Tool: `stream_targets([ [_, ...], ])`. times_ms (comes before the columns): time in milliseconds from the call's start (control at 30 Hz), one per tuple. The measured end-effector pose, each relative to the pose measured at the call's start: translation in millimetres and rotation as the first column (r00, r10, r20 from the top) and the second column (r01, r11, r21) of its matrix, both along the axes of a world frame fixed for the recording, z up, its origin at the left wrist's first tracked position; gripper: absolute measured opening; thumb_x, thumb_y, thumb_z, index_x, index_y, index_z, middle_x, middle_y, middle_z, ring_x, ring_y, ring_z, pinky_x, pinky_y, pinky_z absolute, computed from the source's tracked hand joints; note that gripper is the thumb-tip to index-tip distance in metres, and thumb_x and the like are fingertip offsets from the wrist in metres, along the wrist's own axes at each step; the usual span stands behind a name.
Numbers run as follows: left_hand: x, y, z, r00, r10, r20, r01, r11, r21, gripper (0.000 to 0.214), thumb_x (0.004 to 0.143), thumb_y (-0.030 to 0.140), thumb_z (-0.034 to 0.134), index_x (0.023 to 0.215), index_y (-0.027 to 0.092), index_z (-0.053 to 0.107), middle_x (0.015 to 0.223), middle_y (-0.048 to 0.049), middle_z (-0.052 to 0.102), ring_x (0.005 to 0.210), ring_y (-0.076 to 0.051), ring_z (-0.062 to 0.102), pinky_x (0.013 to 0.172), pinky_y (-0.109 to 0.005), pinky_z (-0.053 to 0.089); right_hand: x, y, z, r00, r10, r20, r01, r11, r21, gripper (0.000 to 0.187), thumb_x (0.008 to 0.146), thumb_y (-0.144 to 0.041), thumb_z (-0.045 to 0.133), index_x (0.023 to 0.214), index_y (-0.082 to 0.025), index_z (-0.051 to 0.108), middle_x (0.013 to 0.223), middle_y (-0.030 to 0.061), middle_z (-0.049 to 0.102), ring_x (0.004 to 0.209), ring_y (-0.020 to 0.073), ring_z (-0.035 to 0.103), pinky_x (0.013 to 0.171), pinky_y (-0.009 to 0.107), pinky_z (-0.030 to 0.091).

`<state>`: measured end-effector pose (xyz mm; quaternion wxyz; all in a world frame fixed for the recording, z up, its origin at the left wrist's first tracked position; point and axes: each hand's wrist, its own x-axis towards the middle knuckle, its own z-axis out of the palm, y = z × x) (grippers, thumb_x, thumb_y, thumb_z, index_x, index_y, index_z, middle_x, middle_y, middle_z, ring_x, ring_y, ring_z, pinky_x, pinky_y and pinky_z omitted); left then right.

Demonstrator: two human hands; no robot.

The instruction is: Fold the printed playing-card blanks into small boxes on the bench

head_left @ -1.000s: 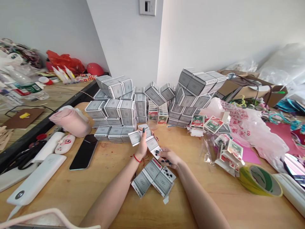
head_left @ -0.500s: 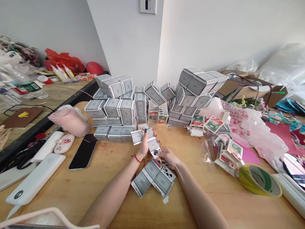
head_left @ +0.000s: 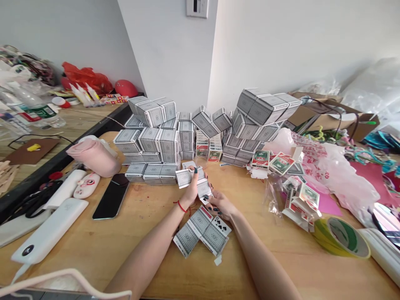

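Note:
My left hand (head_left: 191, 191), with a red string at the wrist, is closed round a folded piece made of grey patterned playing cards (head_left: 193, 180), held just above the wooden table (head_left: 131, 233). My right hand (head_left: 219, 203) pinches the lower right end of the same card piece. Below both hands a finished zigzag of cards (head_left: 202, 233) lies flat, with a ten of spades face up on it. Behind the hands stands a wall of stacked grey card blocks (head_left: 156, 141).
A black phone (head_left: 111, 196), a white power bank (head_left: 46, 229), a pink roll (head_left: 93, 156) and scissors (head_left: 34, 204) lie to the left. Opened card packs (head_left: 296, 196), a pink printed bag (head_left: 331, 175) and a yellow tape roll (head_left: 342, 235) lie to the right.
Both hands have drawn closer together on the card piece and folded it more compactly. The view has shifted slightly.

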<state>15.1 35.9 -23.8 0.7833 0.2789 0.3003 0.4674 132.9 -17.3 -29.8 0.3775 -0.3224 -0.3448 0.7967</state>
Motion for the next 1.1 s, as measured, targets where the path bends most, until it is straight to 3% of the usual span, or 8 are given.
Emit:
stream_targets([
  [233,1.6,-1.0,0.2,1.0,0.004,-0.031,-0.005,0.999,-0.036,0.044,0.071,0.057,0.048,0.081,0.015,0.053,0.055,-0.0017,0.059,0.051,-0.016,0.059,0.048,-0.025,0.044,1.1,0.7,-2.2,0.999,0.002,-0.047,-0.001,1.0,0.016,0.026,0.07,-0.032,0.065,0.072,-0.018,0.044,0.046,-0.0078,0.048,0.03,0.0017,0.03,0.027,0.014,0.018],
  [367,-1.7,1.0,2.3,0.998,0.061,-0.004,-0.061,0.997,-0.049,0.046,0.071,0.059,0.046,0.08,0.015,0.054,0.055,-0.003,0.06,0.052,-0.017,0.06,0.051,-0.027,0.046,4.9,2.0,-1.2,0.994,0.004,-0.112,-0.001,1.0,0.03,0.027,0.067,-0.025,0.069,0.084,-0.015,0.049,0.059,-0.0025,0.058,0.04,0.0047,0.048,0.034,0.013,0.035],
  [500,-6.3,4.0,1.5,0.995,0.093,0.022,-0.091,0.994,-0.062,0.047,0.071,0.06,0.045,0.081,0.015,0.054,0.057,-0.0035,0.06,0.053,-0.017,0.059,0.051,-0.027,0.047,5.3,4.7,-2.9,0.99,0.059,-0.132,-0.05,0.996,0.073,0.036,0.067,-0.023,0.069,0.094,-0.013,0.047,0.07,0.0035,0.065,0.052,0.0099,0.06,0.049,0.02,0.048],
  [700,-6.5,4.4,-1.8,0.997,0.078,0.029,-0.078,0.997,-0.008,0.047,0.072,0.059,0.045,0.083,0.015,0.053,0.059,-0.0043,0.062,0.053,-0.017,0.06,0.054,-0.029,0.047,0.5,4.4,-3.6,0.998,0.035,-0.054,-0.03,0.995,0.094,0.036,0.067,-0.03,0.068,0.089,-0.016,0.043,0.058,0.0025,0.066,0.043,0.0139,0.06,0.039,0.021,0.048],
  [867,-4.5,1.8,-0.2,0.994,0.088,0.062,-0.084,0.995,-0.057,0.047,0.073,0.059,0.044,0.084,0.014,0.053,0.059,-0.0035,0.061,0.053,-0.017,0.06,0.054,-0.029,0.046,-0.3,2.3,2.8,0.999,0.049,0.013,-0.051,0.991,0.124,0.048,0.059,-0.023,0.073,0.095,-0.016,0.042,0.063,0.0014,0.067,0.045,0.0151,0.062,0.04,0.023,0.05],
  [1100,-3.4,0.6,1.4,0.997,0.037,0.064,-0.035,0.999,-0.025,0.045,0.075,0.057,0.042,0.084,0.014,0.053,0.06,-0.004,0.061,0.055,-0.018,0.06,0.055,-0.029,0.046,-3.1,5.7,-5.0,0.986,-0.153,0.067,0.141,0.979,0.148,0.028,0.058,-0.022,0.071,0.078,-0.013,0.053,0.061,0.0017,0.066,0.043,0.0142,0.06,0.041,0.024,0.051],
])
